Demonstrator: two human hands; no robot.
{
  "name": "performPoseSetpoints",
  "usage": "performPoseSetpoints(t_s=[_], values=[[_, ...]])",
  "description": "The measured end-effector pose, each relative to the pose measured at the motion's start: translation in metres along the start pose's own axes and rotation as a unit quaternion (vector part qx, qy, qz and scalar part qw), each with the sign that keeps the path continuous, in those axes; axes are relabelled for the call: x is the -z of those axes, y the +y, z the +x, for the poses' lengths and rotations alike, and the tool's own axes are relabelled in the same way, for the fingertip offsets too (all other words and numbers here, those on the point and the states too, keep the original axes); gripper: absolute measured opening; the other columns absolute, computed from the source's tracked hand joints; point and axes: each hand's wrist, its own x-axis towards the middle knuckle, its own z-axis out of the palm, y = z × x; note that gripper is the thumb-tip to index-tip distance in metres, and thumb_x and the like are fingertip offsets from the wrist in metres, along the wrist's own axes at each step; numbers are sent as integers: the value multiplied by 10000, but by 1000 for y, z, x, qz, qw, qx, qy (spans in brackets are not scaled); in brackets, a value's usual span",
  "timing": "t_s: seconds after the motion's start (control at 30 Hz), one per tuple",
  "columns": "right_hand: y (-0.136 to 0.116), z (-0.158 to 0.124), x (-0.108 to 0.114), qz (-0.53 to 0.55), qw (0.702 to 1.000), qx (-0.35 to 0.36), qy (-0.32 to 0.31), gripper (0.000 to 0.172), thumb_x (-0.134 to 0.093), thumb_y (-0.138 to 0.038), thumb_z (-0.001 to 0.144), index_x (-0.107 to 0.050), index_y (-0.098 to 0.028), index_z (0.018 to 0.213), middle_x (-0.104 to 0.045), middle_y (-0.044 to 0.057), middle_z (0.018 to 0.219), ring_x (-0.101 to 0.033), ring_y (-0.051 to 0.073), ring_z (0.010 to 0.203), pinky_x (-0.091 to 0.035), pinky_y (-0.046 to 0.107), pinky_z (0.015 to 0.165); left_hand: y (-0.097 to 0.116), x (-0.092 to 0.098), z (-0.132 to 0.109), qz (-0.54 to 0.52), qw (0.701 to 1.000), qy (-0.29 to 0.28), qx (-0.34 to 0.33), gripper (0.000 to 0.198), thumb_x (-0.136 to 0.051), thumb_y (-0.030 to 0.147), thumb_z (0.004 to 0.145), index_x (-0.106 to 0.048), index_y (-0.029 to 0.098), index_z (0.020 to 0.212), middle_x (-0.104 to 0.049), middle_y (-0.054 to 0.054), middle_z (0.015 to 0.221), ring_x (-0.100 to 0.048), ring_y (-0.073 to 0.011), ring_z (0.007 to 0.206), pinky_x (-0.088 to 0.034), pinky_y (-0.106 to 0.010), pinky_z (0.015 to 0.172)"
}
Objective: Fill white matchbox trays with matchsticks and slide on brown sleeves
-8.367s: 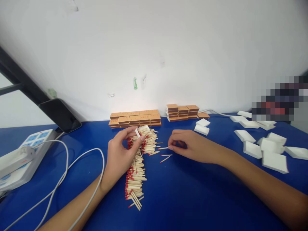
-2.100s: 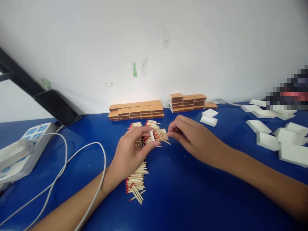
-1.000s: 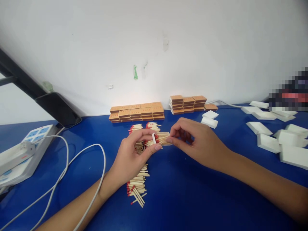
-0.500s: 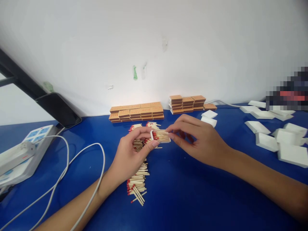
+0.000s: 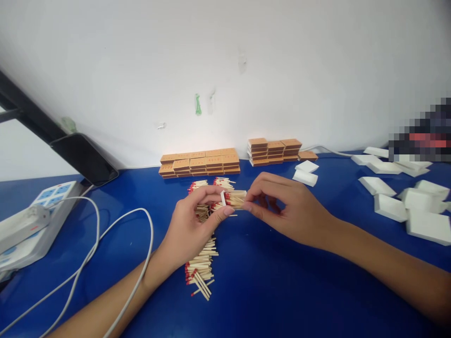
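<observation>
My left hand (image 5: 190, 225) is closed around a small white matchbox tray (image 5: 234, 199) filled with red-tipped matches, held just above the blue table (image 5: 268, 281). My right hand (image 5: 285, 206) pinches the tray's right end, fingertips pressed against the match ends. A long heap of loose matches (image 5: 201, 263) lies on the table under and below my left hand, with more matches (image 5: 211, 184) showing behind it.
Orange matchbox sleeves are stacked along the wall in two groups (image 5: 199, 162) (image 5: 275, 150). White empty trays (image 5: 398, 197) are scattered at the right, two more (image 5: 306, 172) near the stacks. A power strip (image 5: 31, 220) with white cables (image 5: 116, 239) and a phone (image 5: 84, 159) sit at left.
Earlier my right hand picked stray matches off the table; both hands then came together on the filled tray. In the last second my right fingers shifted slightly along the tray's right end.
</observation>
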Motion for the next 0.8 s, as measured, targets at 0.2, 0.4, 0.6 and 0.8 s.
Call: performPoseSetpoints(t_s=[0.2, 0.4, 0.6, 0.8], values=[[-3, 1, 3, -7, 1000, 14, 16, 82, -627, -245, 1033, -692, -218, 992, -615, 19, 906, -563, 116, 701, -468, 259, 607, -1, -1, 0, 1, 1000, 20, 1, 266, -801, 355, 919, -721, 232, 1140, -796, -15, 1025, -766, -168, 947, -604, -260, 861], [6, -2, -4, -41, 998, -49, -6, 113, -626, -262, 1025, -692, -223, 942, -620, -1, 831, -550, 123, 664, -454, 275, 621, -5, 5, 9, 36, 990, 133, -15, 261, -785, 363, 935, -713, 205, 1130, -794, -20, 965, -755, -168, 918, -587, -304, 910], [11, -10, -32, -53, 989, -68, -116, 93, -672, -269, 992, -708, -218, 1062, -655, 31, 972, -612, 157, 791, -468, 292, 690, -7, 7, 10, 69, 986, 146, -39, 255, -779, 365, 943, -709, 214, 1135, -798, -26, 1024, -756, -175, 941, -586, -324, 923], [9, -7, -44, -50, 989, -65, -124, 93, -613, -166, 993, -666, -201, 925, -633, 21, 893, -592, 168, 816, -444, 296, 715, -8, 4, 8, 73, 988, 129, -44, 276, -789, 361, 935, -704, 217, 1154, -792, -27, 1015, -752, -189, 943, -581, -329, 906]])
